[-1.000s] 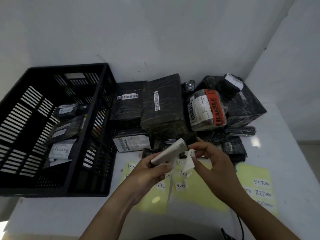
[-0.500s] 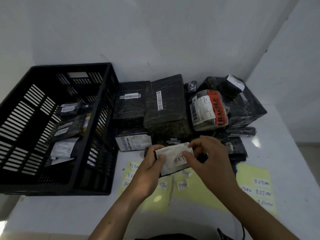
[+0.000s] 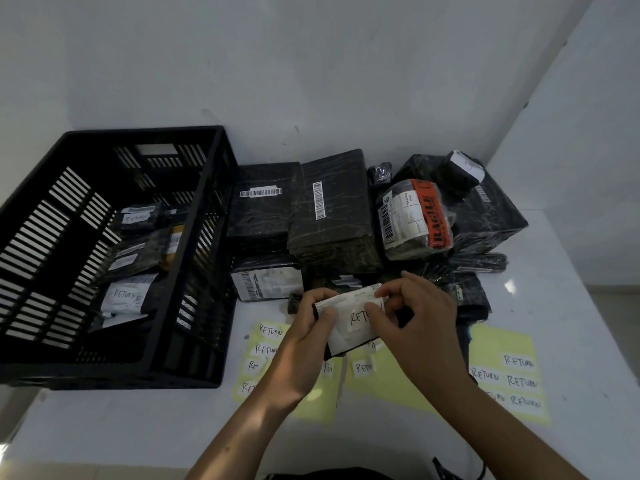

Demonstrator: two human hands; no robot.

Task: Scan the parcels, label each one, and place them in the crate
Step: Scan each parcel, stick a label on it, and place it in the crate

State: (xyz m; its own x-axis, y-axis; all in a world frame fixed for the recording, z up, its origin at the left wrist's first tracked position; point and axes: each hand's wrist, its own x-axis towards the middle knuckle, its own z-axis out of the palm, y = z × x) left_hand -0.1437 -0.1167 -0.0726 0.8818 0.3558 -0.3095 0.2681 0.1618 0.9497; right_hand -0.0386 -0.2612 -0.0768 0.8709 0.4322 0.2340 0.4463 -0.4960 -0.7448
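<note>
Just above the yellow sticker sheets (image 3: 502, 344), the left hand (image 3: 304, 327) grips the small parcel (image 3: 349, 336) by its left edge. The right hand (image 3: 415, 317) pinches its right side, thumb on the RETURN label (image 3: 358, 317). Pressed unevenly, the label could crease or lift at a corner — the wrap looks slack. In the crate (image 3: 145, 131) to the left, a careless drop might land it label-down. Beyond, the pile of parcels (image 3: 332, 216) could slide if nudged.

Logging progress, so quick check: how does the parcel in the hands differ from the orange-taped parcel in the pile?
The held parcel is gripped by the left hand and right hand; the orange-taped parcel lies untouched in the pile. The held parcel bears a handwritten RETURN label; the orange-taped parcel shows none, only a barcode label. Both carry white labels.
</note>
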